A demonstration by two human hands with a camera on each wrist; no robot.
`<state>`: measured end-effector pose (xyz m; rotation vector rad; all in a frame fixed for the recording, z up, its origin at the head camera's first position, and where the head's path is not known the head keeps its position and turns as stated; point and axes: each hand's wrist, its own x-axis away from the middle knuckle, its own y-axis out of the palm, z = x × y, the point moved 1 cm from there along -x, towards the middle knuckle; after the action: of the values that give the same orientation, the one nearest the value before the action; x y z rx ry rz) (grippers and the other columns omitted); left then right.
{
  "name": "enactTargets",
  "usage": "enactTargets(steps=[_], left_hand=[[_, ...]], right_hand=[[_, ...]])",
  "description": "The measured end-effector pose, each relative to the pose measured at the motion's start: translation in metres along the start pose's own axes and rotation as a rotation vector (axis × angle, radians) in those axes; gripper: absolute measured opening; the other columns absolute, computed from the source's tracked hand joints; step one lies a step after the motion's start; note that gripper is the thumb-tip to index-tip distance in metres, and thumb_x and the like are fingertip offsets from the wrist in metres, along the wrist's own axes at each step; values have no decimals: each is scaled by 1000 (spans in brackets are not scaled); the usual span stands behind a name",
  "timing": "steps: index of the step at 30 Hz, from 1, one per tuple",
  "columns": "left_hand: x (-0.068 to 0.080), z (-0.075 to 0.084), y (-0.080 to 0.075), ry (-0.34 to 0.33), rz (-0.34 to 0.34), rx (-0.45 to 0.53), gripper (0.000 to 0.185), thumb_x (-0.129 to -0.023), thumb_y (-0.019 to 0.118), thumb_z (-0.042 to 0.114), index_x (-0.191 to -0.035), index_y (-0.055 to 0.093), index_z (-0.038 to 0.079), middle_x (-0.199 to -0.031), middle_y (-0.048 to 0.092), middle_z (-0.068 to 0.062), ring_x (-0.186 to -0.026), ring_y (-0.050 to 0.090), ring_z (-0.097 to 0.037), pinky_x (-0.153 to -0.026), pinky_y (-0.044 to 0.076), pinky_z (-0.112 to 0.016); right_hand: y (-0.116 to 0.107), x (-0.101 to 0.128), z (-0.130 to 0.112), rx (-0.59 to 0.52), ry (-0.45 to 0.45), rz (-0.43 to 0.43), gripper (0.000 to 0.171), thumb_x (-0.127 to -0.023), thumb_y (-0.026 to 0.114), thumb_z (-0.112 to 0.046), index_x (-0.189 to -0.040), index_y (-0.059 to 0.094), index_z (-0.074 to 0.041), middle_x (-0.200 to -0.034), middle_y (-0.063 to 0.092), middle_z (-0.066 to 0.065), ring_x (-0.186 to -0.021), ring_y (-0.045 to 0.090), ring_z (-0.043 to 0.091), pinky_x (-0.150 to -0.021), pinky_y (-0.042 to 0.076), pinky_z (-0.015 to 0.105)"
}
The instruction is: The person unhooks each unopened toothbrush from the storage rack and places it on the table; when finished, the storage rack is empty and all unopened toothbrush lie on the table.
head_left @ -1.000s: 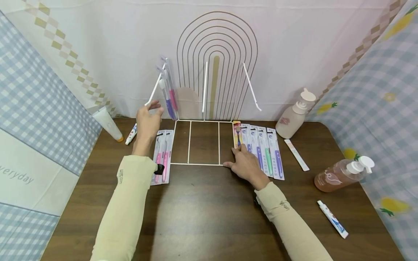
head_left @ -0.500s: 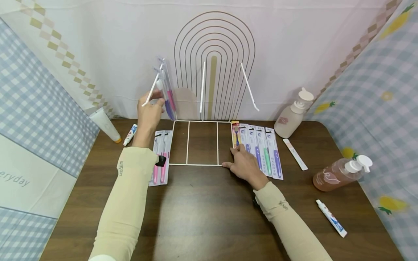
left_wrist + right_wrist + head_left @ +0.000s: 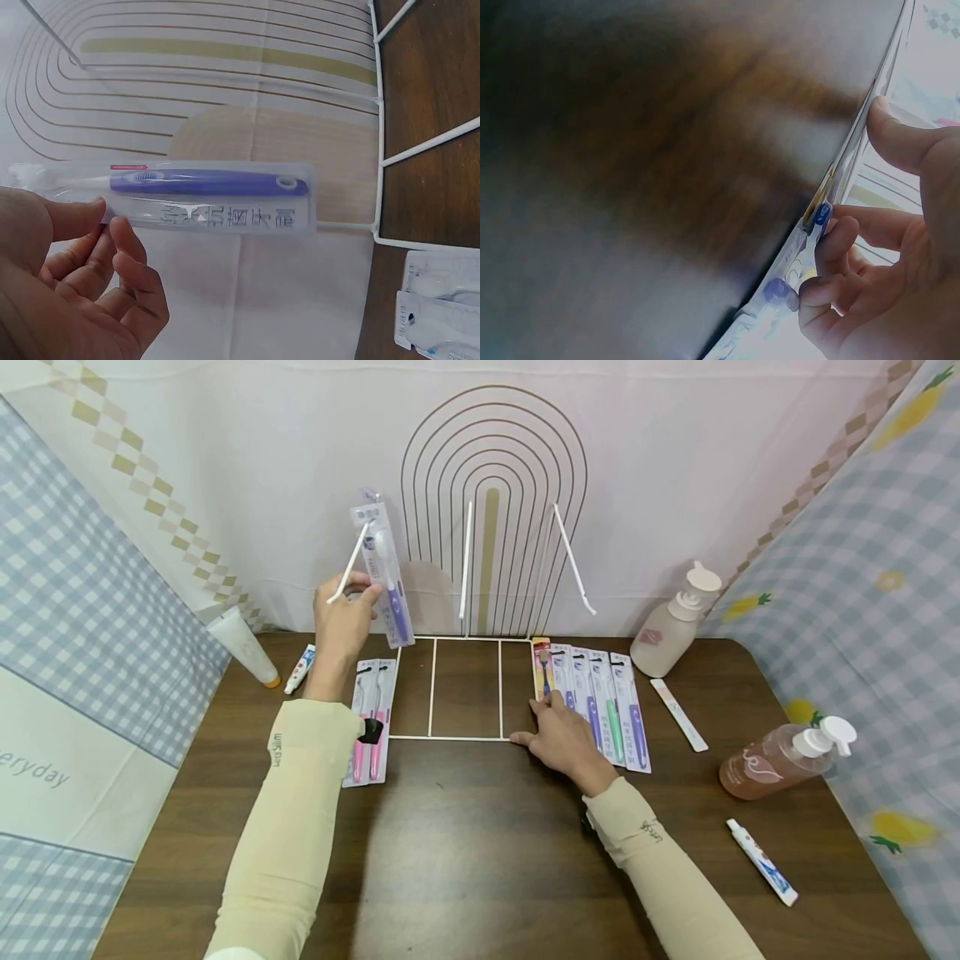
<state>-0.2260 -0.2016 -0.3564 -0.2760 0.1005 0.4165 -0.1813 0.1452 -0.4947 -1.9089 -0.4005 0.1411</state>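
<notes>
A packaged purple toothbrush (image 3: 395,597) hangs on the left hook (image 3: 349,566) of the white wire rack (image 3: 450,738). My left hand (image 3: 340,627) pinches the pack's edge between thumb and fingers, plain in the left wrist view, where the clear blister (image 3: 307,202) faces the camera. Behind it, another hanging pack is mostly hidden. At the rack's front right corner rests my right hand (image 3: 562,735). Its thumb touches the base wire, and its other fingers lie against the lower end of a red and yellow toothbrush pack (image 3: 542,652).
More packaged toothbrushes (image 3: 636,714) lie right of the rack, and two pink ones (image 3: 378,718) lie left. A white pump bottle (image 3: 667,635), an amber pump bottle (image 3: 772,764), toothpaste tubes (image 3: 763,862) and a white squeeze tube (image 3: 243,646) stand or lie around. Two other hooks (image 3: 573,560) jut forward.
My left hand has moved in behind the left hook and taken hold of the purple toothbrush pack, which has turned from edge-on to face forward. My right hand has stayed put.
</notes>
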Motion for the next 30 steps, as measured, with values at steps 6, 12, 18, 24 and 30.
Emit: enactTargets(steps=[6, 12, 18, 24, 30], left_hand=[[4, 6, 6, 66, -18, -36, 24, -108, 74, 8, -122, 78, -11, -109, 83, -21, -67, 64, -2, -71, 54, -15], [15, -3, 8, 54, -129, -129, 28, -111, 72, 14, -126, 78, -9, -118, 81, -33, -67, 64, 0, -68, 52, -14], [32, -28, 10, 33, -202, -179, 28, -111, 74, 15, -122, 81, -9, -113, 82, -32, -70, 66, -7, -65, 50, -16], [47, -52, 4, -81, -233, -231, 30, -113, 73, 19, -125, 81, -7, -113, 84, -28, -75, 65, -7, -68, 49, -18], [48, -93, -11, -184, -223, -204, 32, -109, 77, 22, -124, 82, -6, -94, 82, -11, -74, 66, -11, -65, 51, -26]], right_hand=[[1, -1, 0, 0, 1, 2, 88, -105, 79, -58, -162, 59, 6, -141, 59, 27, -94, 72, 36, -77, 60, 52], [-10, 5, -11, -4, 25, -22, 85, -105, 82, -49, -163, 57, 8, -143, 59, 27, -93, 71, 35, -80, 61, 54], [-5, 0, -5, -7, 20, -20, 87, -104, 82, -52, -163, 57, 7, -141, 59, 27, -86, 67, 31, -73, 58, 49], [5, -6, 6, -3, 7, -14, 89, -105, 79, -58, -163, 58, 6, -142, 59, 26, -90, 68, 34, -76, 59, 49], [-1, 0, 0, -8, 14, -20, 88, -106, 79, -56, -164, 56, 6, -145, 58, 27, -95, 70, 36, -81, 61, 51]])
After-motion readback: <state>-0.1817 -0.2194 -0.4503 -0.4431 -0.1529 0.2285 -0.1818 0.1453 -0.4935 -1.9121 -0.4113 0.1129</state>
